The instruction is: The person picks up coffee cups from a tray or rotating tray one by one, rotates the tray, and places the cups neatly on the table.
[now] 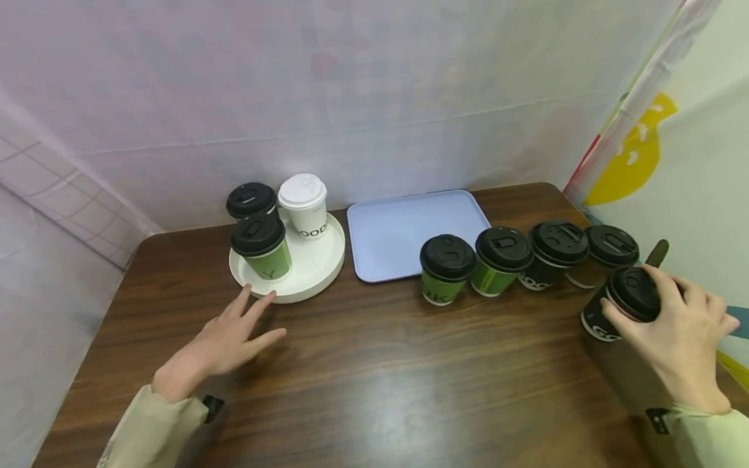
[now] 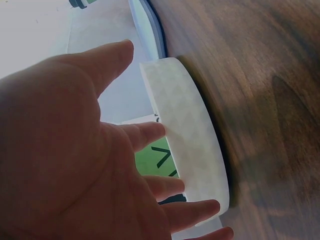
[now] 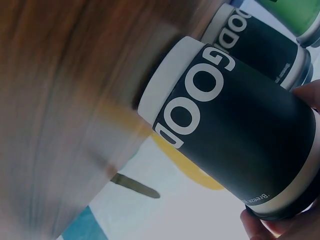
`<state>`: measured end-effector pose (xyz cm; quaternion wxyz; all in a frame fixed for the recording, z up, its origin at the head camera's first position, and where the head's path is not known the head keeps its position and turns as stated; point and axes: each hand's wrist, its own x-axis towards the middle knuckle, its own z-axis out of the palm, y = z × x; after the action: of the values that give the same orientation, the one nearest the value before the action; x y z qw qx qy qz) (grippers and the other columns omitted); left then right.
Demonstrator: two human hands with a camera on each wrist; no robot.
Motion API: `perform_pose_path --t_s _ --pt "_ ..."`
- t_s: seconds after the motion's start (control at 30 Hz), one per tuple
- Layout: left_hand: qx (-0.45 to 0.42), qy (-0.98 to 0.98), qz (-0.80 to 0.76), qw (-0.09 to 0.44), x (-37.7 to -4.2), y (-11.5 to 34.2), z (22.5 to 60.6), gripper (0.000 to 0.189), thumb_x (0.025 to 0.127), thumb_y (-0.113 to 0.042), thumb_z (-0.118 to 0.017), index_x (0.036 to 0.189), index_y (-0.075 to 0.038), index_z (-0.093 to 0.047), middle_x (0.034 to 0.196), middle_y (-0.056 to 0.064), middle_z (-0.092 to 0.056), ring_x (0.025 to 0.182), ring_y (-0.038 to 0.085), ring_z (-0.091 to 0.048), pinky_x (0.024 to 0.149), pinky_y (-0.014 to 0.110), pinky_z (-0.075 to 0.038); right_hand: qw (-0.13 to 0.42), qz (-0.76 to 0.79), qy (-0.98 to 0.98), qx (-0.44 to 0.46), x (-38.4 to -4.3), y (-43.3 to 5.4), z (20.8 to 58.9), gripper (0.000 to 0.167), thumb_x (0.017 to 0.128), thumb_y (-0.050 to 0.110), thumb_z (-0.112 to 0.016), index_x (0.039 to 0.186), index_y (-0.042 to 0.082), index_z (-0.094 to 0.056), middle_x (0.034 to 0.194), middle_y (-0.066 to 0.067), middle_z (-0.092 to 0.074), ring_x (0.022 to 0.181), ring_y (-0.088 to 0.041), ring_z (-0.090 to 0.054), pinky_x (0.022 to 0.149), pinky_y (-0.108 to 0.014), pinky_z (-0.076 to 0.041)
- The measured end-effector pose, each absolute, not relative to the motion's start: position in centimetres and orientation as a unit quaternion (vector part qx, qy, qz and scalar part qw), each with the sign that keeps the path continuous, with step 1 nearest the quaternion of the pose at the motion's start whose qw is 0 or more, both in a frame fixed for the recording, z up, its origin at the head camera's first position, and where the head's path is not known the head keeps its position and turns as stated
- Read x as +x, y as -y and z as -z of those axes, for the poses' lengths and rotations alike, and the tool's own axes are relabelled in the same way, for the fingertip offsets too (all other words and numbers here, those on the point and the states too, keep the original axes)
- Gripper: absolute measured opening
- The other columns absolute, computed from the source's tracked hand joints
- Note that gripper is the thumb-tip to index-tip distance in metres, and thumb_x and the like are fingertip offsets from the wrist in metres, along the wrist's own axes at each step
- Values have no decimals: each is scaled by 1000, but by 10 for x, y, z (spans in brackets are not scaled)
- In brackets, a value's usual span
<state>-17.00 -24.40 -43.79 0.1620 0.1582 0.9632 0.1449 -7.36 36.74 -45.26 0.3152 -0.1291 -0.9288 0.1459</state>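
At the right, my right hand [image 1: 681, 331] grips a black paper cup [image 1: 599, 322] around its black lid, thumb on one side and fingers on the other. The right wrist view has its white lettering and white base band close up, near the tabletop. My left hand [image 1: 225, 338] reaches toward a round white tray [image 1: 316, 270] with fingers spread and holds nothing. In the left wrist view its fingertips lie at the tray's rim [image 2: 192, 130]; whether they touch cannot be told. On that tray stand a green cup [image 1: 272, 261], a black-lidded cup [image 1: 251, 198] and a white cup [image 1: 307, 211].
A pale blue rectangular tray [image 1: 392, 234] lies at the back middle. Right of its front edge, a row of lidded cups stands close together: a green one [image 1: 445, 286], another green one [image 1: 491, 276], a black one [image 1: 538, 273] and a brown one [image 1: 582, 273].
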Motion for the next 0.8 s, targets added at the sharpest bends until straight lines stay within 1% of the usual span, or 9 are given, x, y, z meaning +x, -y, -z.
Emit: perform_pose_path --t_s 0.13,0.27,0.33,0.53,0.67,0.8 --pt "160 -963 -145 159 -170 244 439 82 103 -63 -48 165 -16 -23 168 38 -6 148 67 -22 106 83 -33 310 -143 930 -138 -72 -373 453 100 85 80 -54 146 1 -52 137 -44 -47 123 -67 -34 97 -74 -16" --pt "160 -964 -145 158 -170 244 440 82 103 -63 -48 166 -17 -23 168 38 -6 146 68 -23 105 83 -32 303 -143 931 -147 -71 -376 453 88 86 61 -68 148 2 -51 137 -44 -46 123 -67 -33 97 -73 -16" --pt "160 -963 -146 158 -170 244 440 82 103 -64 -48 166 -17 -23 168 38 -6 146 68 -24 105 83 -32 301 -144 931 -150 -71 -377 453 84 85 54 -72 148 2 -51 137 -44 -46 124 -66 -33 97 -73 -16" --pt "158 -964 -146 159 -169 243 440 83 102 -65 -47 166 -17 -23 168 38 -6 147 67 -23 106 83 -31 293 -144 932 -156 -70 -379 453 85 86 55 -71 149 2 -50 139 -44 -45 125 -66 -32 97 -73 -15" --pt "157 -964 -145 157 -169 243 440 83 103 -64 -48 166 -16 -23 168 38 -6 146 68 -24 105 83 -32 293 -140 933 -156 -70 -380 452 84 85 53 -73 148 2 -50 139 -44 -45 124 -66 -32 95 -73 -17" --pt "158 -965 -142 155 -170 243 440 83 102 -64 -48 166 -16 -23 168 38 -7 145 68 -25 104 83 -33 295 -135 933 -155 -70 -381 452 87 85 58 -71 148 2 -50 140 -44 -46 124 -66 -33 94 -73 -17"
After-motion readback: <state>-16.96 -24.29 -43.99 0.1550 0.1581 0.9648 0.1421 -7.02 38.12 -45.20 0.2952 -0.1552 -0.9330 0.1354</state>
